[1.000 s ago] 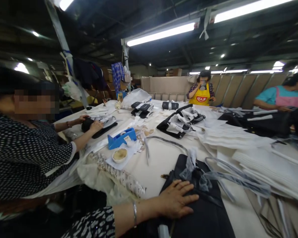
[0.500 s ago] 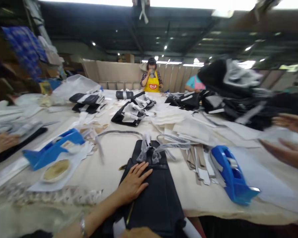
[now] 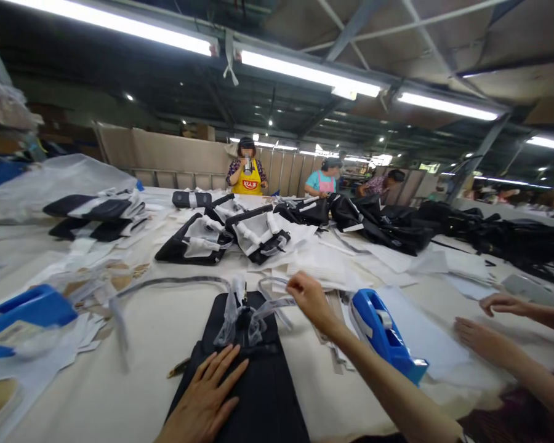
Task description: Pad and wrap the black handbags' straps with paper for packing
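A black bag (image 3: 263, 394) lies flat on the table before me, with clear plastic wrapped about the hardware at its top. My left hand (image 3: 207, 391) rests palm down on the bag, fingers spread. Beyond the bag's upper right corner, my right hand (image 3: 311, 301) is closed, its fingertips curled together over the plastic-covered grey strap (image 3: 277, 304). Whether it grips that strap is hidden. Another length of the strap (image 3: 180, 281) curves out to the left. A brass-coloured metal piece (image 3: 179, 368) sticks out at the bag's left edge.
Blue tape dispensers stand right (image 3: 388, 335) and left (image 3: 28, 317). Stuffed black bags (image 3: 194, 240) and white paper sheets (image 3: 300, 246) lie farther back. A co-worker's hands (image 3: 489, 338) are at the right edge. A person in a yellow apron (image 3: 249, 175) drinks across the table.
The view has tilted up and turned right. My right hand has moved from the bag's bottom end up to the strap at its upper right. My left hand stays flat on the bag.
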{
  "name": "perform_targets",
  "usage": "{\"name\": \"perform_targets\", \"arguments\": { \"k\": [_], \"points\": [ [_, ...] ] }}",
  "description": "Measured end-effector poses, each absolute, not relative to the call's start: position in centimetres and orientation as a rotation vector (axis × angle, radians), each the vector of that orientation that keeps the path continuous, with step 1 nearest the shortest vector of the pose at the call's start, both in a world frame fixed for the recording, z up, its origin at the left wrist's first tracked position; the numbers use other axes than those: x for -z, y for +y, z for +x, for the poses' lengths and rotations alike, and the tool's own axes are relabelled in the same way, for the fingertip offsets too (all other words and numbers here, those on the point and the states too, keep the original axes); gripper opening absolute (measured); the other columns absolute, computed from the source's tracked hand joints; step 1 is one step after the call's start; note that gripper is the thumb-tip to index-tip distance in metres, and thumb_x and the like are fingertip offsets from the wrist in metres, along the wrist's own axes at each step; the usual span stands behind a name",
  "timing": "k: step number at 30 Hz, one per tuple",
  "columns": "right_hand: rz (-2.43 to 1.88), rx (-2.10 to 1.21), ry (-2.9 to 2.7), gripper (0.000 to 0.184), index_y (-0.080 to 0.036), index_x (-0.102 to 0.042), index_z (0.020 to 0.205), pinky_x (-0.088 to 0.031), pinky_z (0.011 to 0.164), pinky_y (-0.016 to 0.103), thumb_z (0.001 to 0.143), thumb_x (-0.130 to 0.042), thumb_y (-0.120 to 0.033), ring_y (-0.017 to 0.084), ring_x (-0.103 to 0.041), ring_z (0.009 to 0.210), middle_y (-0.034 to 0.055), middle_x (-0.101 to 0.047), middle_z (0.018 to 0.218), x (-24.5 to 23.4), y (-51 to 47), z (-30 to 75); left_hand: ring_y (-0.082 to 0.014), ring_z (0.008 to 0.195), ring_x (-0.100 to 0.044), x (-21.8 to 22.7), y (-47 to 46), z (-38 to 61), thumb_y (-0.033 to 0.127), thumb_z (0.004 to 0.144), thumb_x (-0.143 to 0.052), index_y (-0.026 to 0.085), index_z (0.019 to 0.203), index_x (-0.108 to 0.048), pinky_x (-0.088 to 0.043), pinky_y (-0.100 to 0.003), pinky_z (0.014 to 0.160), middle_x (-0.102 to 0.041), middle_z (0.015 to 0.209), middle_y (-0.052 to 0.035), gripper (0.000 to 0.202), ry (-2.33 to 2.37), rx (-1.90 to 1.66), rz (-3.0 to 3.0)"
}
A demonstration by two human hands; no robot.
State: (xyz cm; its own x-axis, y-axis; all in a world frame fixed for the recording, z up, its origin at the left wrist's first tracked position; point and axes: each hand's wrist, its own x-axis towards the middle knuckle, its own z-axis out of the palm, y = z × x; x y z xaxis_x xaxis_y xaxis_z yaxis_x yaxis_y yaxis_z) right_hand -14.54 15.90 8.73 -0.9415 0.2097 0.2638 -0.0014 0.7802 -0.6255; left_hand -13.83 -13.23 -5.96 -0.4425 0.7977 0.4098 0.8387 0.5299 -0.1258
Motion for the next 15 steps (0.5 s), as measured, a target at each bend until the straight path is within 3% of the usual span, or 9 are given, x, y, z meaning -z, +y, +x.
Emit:
{"name": "perform_targets", "arguments": {
  "k": [6,11,15],
  "points": [
    [-0.936,-0.528,-2.595,0.037,-0.006,-0.059,0.121,-0.04,0.099,0.039,0.086,-0.052,-0.012,0.03,-0.05,0.117,0.0202,-0.052,0.125,-7.3,30.4,-20.1,-0.0193,0.134,-0.044,5.6,-13.2,-14.2,0.039,0.094,-0.051,0.031,0.15,-0.031,-0.04,-0.028,0.104,-0.042,0.152,-0.0009,0.06,-2.202,0.108,-1.336],
    [-1.052,-0.364,-2.711,0.041,-0.013,-0.054,0.129,-0.043,0.098,0.045,0.091,-0.061,-0.026,0.028,-0.049,0.12,0.0132,-0.052,0.13,-5.0,34.2,-21.5,-0.0188,0.128,-0.05,5.4,-13.2,-14.4,0.039,0.094,-0.051,0.03,0.149,-0.033,-0.043,-0.027,0.099,-0.051,0.145,-0.0021,0.059,-2.096,0.044,-1.322],
    [-0.997,-0.269,-2.805,0.039,-0.013,-0.058,0.125,-0.043,0.097,0.044,0.089,-0.065,-0.027,0.028,-0.051,0.119,0.0131,-0.053,0.13,-3.9,34.9,-22.8,-0.0185,0.121,-0.056,5.7,-13.0,-14.9,0.044,0.096,-0.047,0.032,0.148,-0.034,-0.045,-0.028,0.094,-0.06,0.137,-0.0012,0.056,-2.053,-0.006,-1.295]
  ]
}}
